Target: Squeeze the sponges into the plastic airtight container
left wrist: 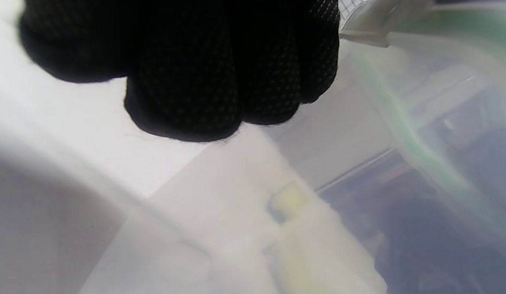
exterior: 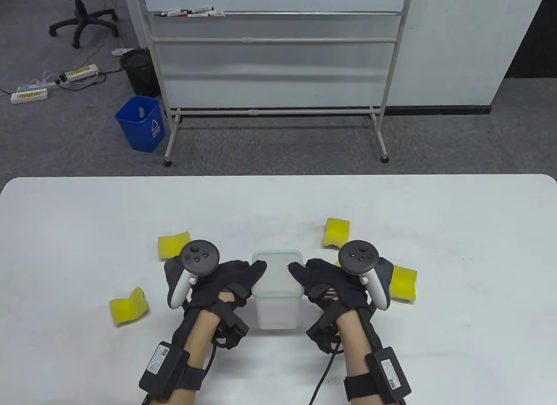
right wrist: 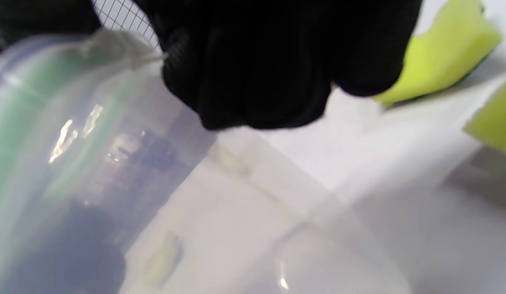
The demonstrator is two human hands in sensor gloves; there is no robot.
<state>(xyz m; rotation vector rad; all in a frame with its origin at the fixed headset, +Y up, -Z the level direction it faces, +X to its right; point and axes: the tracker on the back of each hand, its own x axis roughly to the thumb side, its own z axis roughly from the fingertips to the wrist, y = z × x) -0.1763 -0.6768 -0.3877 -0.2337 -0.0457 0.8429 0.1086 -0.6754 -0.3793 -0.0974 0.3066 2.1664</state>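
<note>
A clear plastic container [exterior: 277, 307] with a green-sealed lid [exterior: 277, 272] on it stands on the white table between my hands. My left hand [exterior: 256, 270] holds its left top edge, with the gloved fingers [left wrist: 187, 73] curled by the lid's side flap [left wrist: 367, 24]. My right hand [exterior: 296, 270] holds the right top edge, with its fingers [right wrist: 277, 61] curled by the other flap [right wrist: 114, 49]. Several yellow sponges lie around: far left [exterior: 174, 244], near left [exterior: 128, 306], far right [exterior: 336, 232] and right [exterior: 404, 284], behind my right hand.
The white table [exterior: 457, 248] reaches to the view's sides. Two sponges [right wrist: 440, 53] show close to my right hand in the right wrist view. On the floor beyond stand a whiteboard frame [exterior: 278, 109] and a blue bin [exterior: 141, 123].
</note>
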